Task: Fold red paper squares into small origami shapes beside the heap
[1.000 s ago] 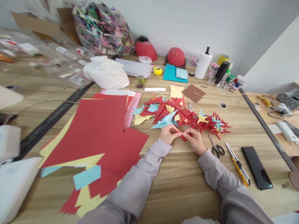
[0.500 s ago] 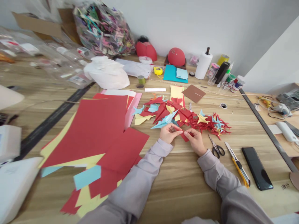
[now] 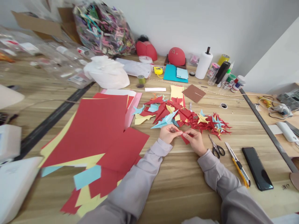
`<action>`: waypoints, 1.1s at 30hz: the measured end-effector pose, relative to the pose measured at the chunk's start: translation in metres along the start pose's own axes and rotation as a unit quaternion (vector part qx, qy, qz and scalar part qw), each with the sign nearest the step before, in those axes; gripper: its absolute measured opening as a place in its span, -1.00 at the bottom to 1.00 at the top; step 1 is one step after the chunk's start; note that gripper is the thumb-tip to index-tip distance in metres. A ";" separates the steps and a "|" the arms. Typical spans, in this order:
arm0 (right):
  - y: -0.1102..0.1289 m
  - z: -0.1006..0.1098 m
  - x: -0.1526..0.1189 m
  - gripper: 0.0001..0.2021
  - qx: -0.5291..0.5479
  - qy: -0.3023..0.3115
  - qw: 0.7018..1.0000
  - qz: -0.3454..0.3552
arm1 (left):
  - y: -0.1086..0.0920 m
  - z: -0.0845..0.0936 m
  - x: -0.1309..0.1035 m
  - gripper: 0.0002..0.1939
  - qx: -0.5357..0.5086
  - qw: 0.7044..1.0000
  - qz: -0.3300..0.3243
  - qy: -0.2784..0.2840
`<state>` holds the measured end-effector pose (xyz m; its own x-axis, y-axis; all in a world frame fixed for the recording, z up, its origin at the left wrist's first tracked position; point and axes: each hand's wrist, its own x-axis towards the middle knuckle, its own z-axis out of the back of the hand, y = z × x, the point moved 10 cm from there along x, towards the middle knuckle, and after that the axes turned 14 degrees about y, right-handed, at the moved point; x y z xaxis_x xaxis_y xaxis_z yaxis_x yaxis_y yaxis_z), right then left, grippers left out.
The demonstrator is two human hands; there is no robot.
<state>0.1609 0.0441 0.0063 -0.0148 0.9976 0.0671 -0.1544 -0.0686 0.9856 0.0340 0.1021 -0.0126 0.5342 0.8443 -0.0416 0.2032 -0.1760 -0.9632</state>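
Observation:
Between my two hands is a small piece of red paper (image 3: 185, 139), partly hidden by the fingers. My left hand (image 3: 168, 133) pinches it from the left, thumb and fingers pressed together. From the right, my right hand (image 3: 195, 140) pinches the same piece, its thumb almost touching the left thumb. Just beyond the hands lies a heap of folded paper pieces (image 3: 187, 115) in red, yellow and blue, many of them pointed. A light blue folded paper (image 3: 166, 120) is right behind my left hand.
Stacked red sheets (image 3: 100, 124) spread to the left, with a light blue strip (image 3: 87, 177) in front. Scissors (image 3: 217, 147), a yellow utility knife (image 3: 238, 165) and a black phone (image 3: 257, 168) lie at right. Toward the wall stand a tape measure (image 3: 158, 71) and a white paper roll (image 3: 204, 65).
Both hands stay almost in place, still pinching the red paper. The fingertips have shifted slightly, and the thumbs sit a little closer together.

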 end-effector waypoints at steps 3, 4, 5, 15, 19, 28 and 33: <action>-0.003 0.001 0.000 -0.83 0.021 -0.001 1.000 -0.011 | 0.000 0.000 0.000 -0.69 0.001 1.000 -0.001 -0.003; -0.004 0.001 0.000 -0.83 0.028 -0.001 1.000 -0.015 | 0.000 0.000 0.000 -0.69 0.002 1.000 -0.001 -0.005; -0.005 0.001 0.000 -0.83 0.034 -0.002 0.999 -0.018 | -0.001 0.000 0.000 -0.69 0.002 1.000 -0.002 -0.006; -0.006 -0.001 0.000 -0.83 0.036 0.011 0.999 -0.028 | 0.003 0.002 0.002 -0.67 -0.022 1.000 -0.001 0.000; -0.007 -0.001 0.000 -0.82 0.026 0.011 0.999 -0.023 | 0.007 0.003 0.003 -0.65 -0.020 1.000 -0.003 0.003; -0.011 0.007 -0.001 -0.82 0.049 -0.023 0.998 -0.024 | 0.010 0.009 0.004 -0.61 -0.105 0.994 -0.012 -0.024; -0.012 0.006 -0.001 -0.83 0.045 -0.017 0.999 -0.025 | 0.009 0.022 0.004 -0.67 -0.085 0.994 -0.034 -0.067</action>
<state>0.1686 0.0443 -0.0048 0.0244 0.9995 0.0204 -0.0642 -0.0188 0.9978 0.0198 0.1145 -0.0271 0.4025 0.9151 -0.0243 0.3773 -0.1900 -0.9064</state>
